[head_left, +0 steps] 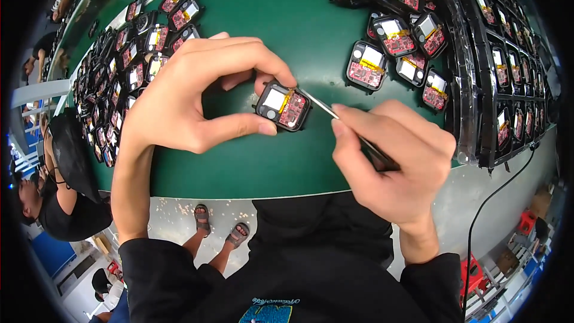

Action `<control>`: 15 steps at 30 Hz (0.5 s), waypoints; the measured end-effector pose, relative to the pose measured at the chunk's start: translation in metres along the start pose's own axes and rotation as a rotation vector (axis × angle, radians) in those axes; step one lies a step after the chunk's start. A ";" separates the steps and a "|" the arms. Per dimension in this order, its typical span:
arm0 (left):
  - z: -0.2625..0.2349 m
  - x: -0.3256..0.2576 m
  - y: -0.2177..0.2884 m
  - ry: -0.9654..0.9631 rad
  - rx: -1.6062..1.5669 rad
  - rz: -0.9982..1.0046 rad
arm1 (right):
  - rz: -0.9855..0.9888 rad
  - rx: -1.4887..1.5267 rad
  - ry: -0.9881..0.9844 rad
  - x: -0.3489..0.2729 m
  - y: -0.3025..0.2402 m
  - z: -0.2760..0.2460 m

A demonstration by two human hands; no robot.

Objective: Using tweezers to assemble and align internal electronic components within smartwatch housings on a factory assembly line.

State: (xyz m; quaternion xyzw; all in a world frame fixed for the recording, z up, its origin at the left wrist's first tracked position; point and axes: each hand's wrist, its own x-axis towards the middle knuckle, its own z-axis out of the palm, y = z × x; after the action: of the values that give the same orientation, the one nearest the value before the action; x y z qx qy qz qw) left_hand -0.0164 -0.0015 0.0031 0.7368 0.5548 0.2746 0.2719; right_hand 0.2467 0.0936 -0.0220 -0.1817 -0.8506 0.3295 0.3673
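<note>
Left hand (194, 93), half-curled, pinches black device (283, 106); right hand (397, 155) clasps slim tool (323, 106)

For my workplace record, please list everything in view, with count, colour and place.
table: one, green, centre
held module: one, black and red, in left grip
slim metal tool: one, silver, in right grip
loose modules: many, black and red, left and upper right
trays: count unclear, black, right edge, holding modules
cable: one, black, lower right
stools: at least two, red, lower right
floor: one, grey, below table
sandals: two, greyish, worn, lower left
co-workers: at least two, mostly dark-clothed, left
shirt: one, black, bottom centre
left grip: one, bare, centre left
right grip: one, bare, centre right
</note>
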 end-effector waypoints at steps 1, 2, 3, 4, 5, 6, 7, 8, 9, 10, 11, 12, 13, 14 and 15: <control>0.001 0.000 0.002 -0.001 0.004 -0.001 | 0.052 0.031 0.016 0.000 0.001 -0.002; 0.002 0.000 0.004 0.011 0.031 -0.017 | 0.104 0.062 0.032 -0.001 0.003 -0.004; 0.002 0.000 0.005 0.023 0.058 -0.032 | 0.102 0.065 0.034 0.000 0.003 -0.005; 0.005 0.000 0.004 0.039 0.067 -0.023 | 0.129 0.091 0.023 0.001 0.003 -0.007; 0.006 0.001 0.003 0.037 0.068 -0.023 | 0.157 0.118 0.013 0.001 0.003 -0.007; 0.008 0.003 0.002 0.048 0.106 0.024 | 0.157 0.120 0.015 0.002 0.004 -0.006; 0.008 0.004 0.002 0.061 0.147 0.074 | 0.151 0.138 0.039 0.002 0.005 -0.005; 0.008 0.005 0.001 0.072 0.170 0.109 | 0.145 0.157 0.063 0.003 0.005 -0.004; 0.006 0.005 0.002 0.070 0.177 0.113 | 0.141 0.157 0.070 0.003 0.005 -0.004; 0.005 0.006 0.003 0.062 0.173 0.096 | 0.140 0.178 0.077 0.003 0.007 -0.004; 0.004 0.007 0.005 0.053 0.171 0.081 | 0.138 0.198 0.086 0.004 0.007 -0.005; 0.005 0.009 0.007 0.063 0.154 0.072 | 0.128 0.194 0.098 0.004 0.006 -0.007; 0.006 0.008 0.006 0.072 0.165 0.072 | 0.168 0.212 0.061 0.003 0.004 -0.009; 0.005 0.008 0.007 0.070 0.169 0.071 | 0.207 0.228 0.025 0.003 0.002 -0.010; 0.005 0.007 0.009 0.069 0.174 0.070 | 0.187 0.229 0.041 0.003 0.003 -0.009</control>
State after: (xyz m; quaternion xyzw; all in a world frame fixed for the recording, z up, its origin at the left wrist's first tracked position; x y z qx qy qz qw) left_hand -0.0057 0.0026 0.0068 0.7667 0.5594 0.2600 0.1780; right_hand 0.2516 0.1010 -0.0177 -0.2238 -0.7790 0.4535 0.3707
